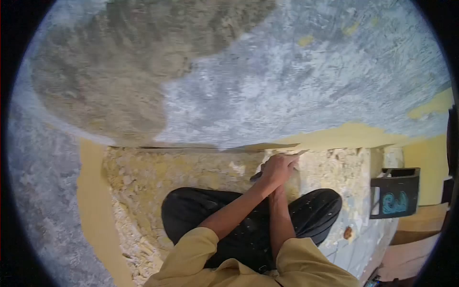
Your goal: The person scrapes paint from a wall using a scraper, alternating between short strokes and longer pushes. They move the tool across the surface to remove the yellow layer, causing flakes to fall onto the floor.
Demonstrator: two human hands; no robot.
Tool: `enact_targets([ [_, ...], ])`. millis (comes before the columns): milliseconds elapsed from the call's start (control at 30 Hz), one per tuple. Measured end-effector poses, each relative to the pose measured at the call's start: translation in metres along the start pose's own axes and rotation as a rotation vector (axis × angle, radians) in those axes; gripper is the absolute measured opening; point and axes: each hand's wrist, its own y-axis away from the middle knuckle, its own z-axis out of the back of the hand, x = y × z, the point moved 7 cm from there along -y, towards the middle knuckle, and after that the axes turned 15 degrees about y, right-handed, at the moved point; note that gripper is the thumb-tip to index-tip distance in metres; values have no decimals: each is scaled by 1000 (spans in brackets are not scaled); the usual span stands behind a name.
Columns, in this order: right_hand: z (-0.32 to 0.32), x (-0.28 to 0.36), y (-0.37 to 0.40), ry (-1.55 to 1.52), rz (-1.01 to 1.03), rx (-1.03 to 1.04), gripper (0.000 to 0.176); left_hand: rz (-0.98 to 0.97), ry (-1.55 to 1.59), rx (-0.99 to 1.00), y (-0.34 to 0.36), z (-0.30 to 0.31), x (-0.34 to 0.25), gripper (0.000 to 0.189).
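My left hand [278,168] is closed at the foot of the wall. A thin flat tool, which looks like a scraper [301,152], shows its narrow tip to the right of the hand. Its dark end [256,177] sticks out to the left. My left wrist crosses over my right wrist. My right hand [277,191] lies under the left one, so its fingers are hidden. Both hands are beside the lower edge of the grey wall [287,91], over a floor strip covered in pale flakes [330,167].
A darker damp-looking patch [114,71] covers the wall's upper left. Yellow paint [351,136] remains along its lower edge. A dark box-like stool [394,193] with a blue mark stands at the right. A small brown lump [348,233] lies on the floor near my knee.
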Motion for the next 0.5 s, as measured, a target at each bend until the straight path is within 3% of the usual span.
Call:
enact_targets([
  [100, 12, -4, 2, 122, -54, -132, 44, 22, 128, -54, 12, -2, -2, 25],
  [167, 15, -5, 4, 132, -97, -192, 47, 147, -105, -75, 16, 21, 9, 27],
  [300, 28, -6, 9, 195, -167, -395, 53, 221, -67, -203, 30, 59, 25, 37],
  [433, 27, 1, 19, 252, -235, -490, 58, 198, -100, -172, 32, 81, 35, 42],
  [500, 23, 9, 25, 506, -348, -430, 52, 284, -117, -104, 30, 82, 41, 46],
])
